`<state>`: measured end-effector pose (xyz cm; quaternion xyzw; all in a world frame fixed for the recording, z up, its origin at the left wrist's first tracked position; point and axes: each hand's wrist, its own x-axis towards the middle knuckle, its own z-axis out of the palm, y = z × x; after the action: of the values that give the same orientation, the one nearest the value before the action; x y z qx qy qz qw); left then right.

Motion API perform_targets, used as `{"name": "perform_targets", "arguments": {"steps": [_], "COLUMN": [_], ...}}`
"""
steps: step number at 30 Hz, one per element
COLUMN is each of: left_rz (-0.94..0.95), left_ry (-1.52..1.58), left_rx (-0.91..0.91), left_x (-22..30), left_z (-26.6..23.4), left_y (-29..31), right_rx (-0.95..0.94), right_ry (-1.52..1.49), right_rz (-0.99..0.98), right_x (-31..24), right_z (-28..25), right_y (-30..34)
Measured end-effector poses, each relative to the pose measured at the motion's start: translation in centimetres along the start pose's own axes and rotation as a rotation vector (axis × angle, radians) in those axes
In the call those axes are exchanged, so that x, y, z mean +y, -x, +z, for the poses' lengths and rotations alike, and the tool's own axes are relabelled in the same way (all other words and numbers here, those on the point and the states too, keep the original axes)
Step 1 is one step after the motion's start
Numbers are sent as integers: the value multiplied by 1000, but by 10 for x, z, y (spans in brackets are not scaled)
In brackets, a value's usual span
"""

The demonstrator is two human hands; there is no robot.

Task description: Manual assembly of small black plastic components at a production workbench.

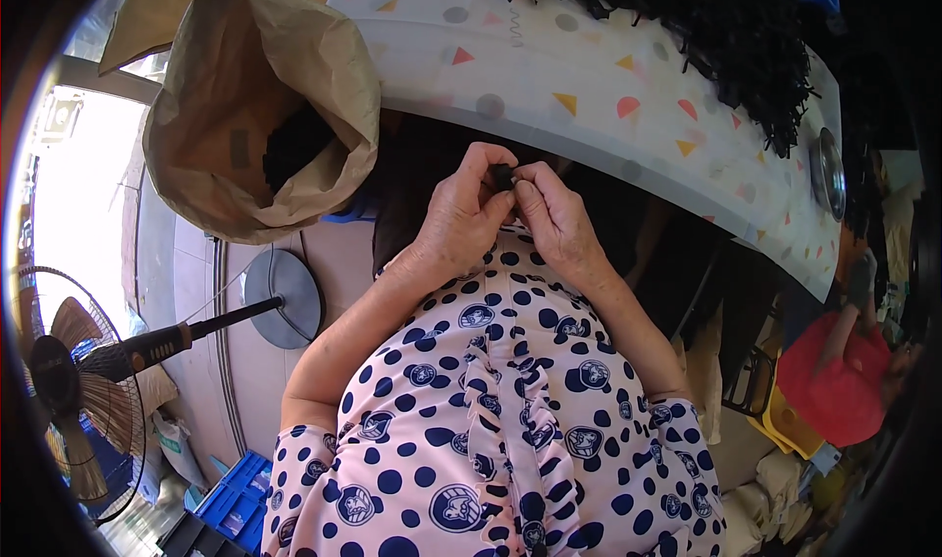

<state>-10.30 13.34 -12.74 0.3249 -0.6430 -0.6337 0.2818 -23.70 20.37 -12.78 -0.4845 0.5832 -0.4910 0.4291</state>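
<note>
A small black piece (pixel 502 175) is held in front of my chest, pinched between the fingers of both hands. My left hand (pixel 469 207) grips it from the left with thumb and forefinger. From the other side, the fingertips of my right hand (pixel 555 213) close on it. Its exact shape is partly hidden by my fingers. Beyond the hands, on the patterned tabletop (pixel 549 76), lies a large heap of small black parts (pixel 726 37). An open brown paper sack (pixel 201 106) stands to the left, with dark contents (pixel 297 148) inside.
A round metal dish (pixel 830 174) sits at the table's right end. A standing fan (pixel 69 371) and its round base (pixel 283 297) are at left, near a blue crate (pixel 233 498). Another person in a red top (pixel 834 375) is at right, beside something yellow (pixel 790 424).
</note>
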Motion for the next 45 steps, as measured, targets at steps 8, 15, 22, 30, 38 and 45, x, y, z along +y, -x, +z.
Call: {"name": "perform_targets", "arguments": {"steps": [8,15,22,30,38,45], "left_rz": [29,215,166,-287,-287,-275], "left_ry": [-357,-621,-452,787,697,469], "left_rx": [18,113,89,30,-321,-288], "left_x": [1,-3,4,6,-2,5], "left_z": [-6,-5,-3,-22,-13,-9], "left_y": [6,6,1,-6,-1,1], "right_rx": [-38,18,79,56,-108,-146], "right_ry": [162,143,-41,-385,-674,-406], "right_rz": [4,-21,-9,41,168,142], "right_x": [-1,10,15,18,14,21], "right_z": [6,15,8,-6,-21,-25], "right_y": [-4,-9,-8,-9,-14,-14]}}
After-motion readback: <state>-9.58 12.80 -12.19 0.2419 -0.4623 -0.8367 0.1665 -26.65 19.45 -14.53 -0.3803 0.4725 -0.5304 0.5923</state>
